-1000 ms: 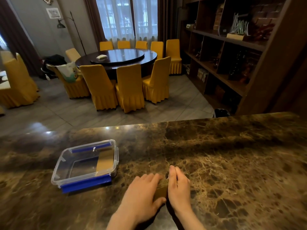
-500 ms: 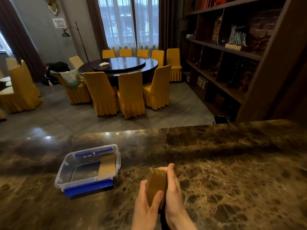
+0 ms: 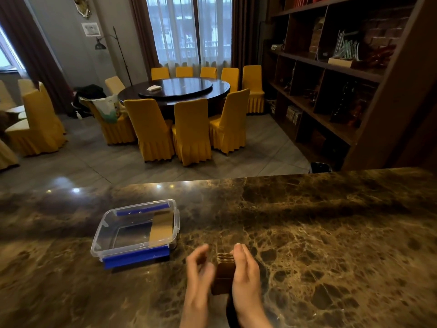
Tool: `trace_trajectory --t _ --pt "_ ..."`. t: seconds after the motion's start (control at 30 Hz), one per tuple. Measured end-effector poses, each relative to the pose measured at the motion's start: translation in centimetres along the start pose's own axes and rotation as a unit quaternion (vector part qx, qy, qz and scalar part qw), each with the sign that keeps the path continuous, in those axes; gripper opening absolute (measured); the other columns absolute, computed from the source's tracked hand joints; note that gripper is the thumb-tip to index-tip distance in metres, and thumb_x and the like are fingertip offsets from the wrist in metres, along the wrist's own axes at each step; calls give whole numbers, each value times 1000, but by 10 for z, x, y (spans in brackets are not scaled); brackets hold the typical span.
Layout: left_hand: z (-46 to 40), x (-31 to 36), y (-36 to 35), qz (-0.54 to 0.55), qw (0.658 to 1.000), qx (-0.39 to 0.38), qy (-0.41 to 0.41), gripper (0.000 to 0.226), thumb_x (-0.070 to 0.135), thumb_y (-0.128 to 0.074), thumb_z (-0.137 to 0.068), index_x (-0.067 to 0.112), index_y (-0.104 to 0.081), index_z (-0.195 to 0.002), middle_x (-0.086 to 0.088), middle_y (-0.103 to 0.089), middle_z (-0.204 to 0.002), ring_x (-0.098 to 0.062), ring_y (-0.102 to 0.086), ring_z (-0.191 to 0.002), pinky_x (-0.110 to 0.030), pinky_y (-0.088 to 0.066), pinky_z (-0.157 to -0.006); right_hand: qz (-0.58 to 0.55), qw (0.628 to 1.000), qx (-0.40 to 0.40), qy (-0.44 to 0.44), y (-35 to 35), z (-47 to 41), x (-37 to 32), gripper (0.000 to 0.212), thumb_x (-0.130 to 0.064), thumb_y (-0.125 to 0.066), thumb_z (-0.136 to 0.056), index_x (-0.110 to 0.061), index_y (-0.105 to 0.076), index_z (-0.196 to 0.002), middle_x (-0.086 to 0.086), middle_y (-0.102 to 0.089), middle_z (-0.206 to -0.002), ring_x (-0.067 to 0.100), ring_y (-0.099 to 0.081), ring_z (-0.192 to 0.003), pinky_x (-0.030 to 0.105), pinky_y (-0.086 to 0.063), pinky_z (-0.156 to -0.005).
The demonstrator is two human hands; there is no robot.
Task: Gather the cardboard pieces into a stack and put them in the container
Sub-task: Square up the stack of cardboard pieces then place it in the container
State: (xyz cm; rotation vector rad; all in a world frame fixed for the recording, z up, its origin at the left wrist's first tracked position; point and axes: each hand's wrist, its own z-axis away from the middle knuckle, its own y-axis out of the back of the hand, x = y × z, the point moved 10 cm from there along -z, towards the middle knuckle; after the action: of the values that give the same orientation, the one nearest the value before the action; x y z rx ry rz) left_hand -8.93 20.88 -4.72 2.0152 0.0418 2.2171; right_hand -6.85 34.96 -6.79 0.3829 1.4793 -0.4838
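Both hands flank the cardboard stack at 6 o'clock: right hand pressed flat against it, left hand now open, blurred, just off it. Half a second ago both clasped it. Squared up, it seems ready for the container at 9 o'clock on the tabletop.

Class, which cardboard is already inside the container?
The single flat cardboard piece at the clear container's right end; the cardboard stack stands between both hands.
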Motion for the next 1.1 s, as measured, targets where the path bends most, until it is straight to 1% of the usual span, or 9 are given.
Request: trace_trajectory --t 0.07,0.13,0.23,0.37,0.5,0.6,0.9,1.03,1.1 --pt "2 6 -9 85 996 -6 11 50 48 -39 -101 19 -49 -140 3 -53 -145 -8 -49 -137 -31 -38 -114 -6 1000 5 -6 1 1 0 49 -48 -46 -99 -8 -69 -117 -7 -67 -118 -6 -61 -107 15 -42 -83" --pt "10 8 -26 47 998 -34 0 55 65 -29 -97 32 -58 -131 15 -63 -130 9 -59 -115 -23 -45 -101 -13 1000 -9 -23 0 4 2 49 -57 -44 -94 -17 -71 -93 5 -73 -91 1 -70 -87 19 -51 -68" --pt "12 4 -23 71 996 50 3 44 58 -36 -89 25 -62 -104 1 -72 -102 -10 -70 -91 -31 -53 -83 -21 998 -21 -48 -2 7 1 37 -53 -45 -96 -28 -68 -82 -2 -69 -71 -1 -69 -69 15 -53 -60" --pt "4 14 -18 72 993 92 -27 40 59 -37 -98 25 -52 -84 5 -62 -75 -14 -61 -73 -45 -51 -74 -17 998 -33 -40 -2 5 -2 29 -36 -41 -105 -8 -46 -106 -25 -51 -103 -35 -49 -70 0 -42 -67" --pt "3 8 -19 77 993 88 -27 39 51 -38 -89 15 -51 -83 10 -59 -65 0 -54 -59 -36 -44 -68 -15 999 -40 -17 -2 6 -6 27 -29 -43 -105 -2 -43 -103 -9 -43 -115 -33 -28 -91 17 -36 -86" --pt "3 6 -20 85 992 94 -26 38 47 -38 -89 13 -51 -80 11 -60 -64 0 -53 -59 -34 -43 -68 8 999 -30 -8 -1 4 -6 35 -32 -42 -106 -3 -59 -94 2 -65 -89 -19 -60 -69 8 -46 -63" --pt "2 -5 -23 90 995 45 -5 39 50 -40 -90 14 -51 -81 13 -60 -65 -2 -56 -64 -36 -46 -71 -11 1000 -23 9 1 4 -6 46 -46 -38 -94 -6 -59 -83 -3 -54 -71 0 -55 -61 19 -45 -64" --pt "-6 -15 -26 50 993 -95 52 40 31 -47 -106 -3 -58 -123 -21 -64 -127 -33 -63 -119 -29 -50 -89 -7 1000 -18 2 2 5 -7 43 -46 -40 -103 -7 -59 -100 -11 -52 -64 -13 -59 -62 9 -47 -62" --pt "-8 -12 -21 -60 986 -153 25 69 32 -70 -79 -4 -47 -132 -19 -53 -138 -31 -54 -127 -30 -45 -98 3 1000 -16 13 3 5 -8 49 -57 -41 -95 -14 -63 -87 -6 -56 -64 -6 -59 -61 11 -48 -59"
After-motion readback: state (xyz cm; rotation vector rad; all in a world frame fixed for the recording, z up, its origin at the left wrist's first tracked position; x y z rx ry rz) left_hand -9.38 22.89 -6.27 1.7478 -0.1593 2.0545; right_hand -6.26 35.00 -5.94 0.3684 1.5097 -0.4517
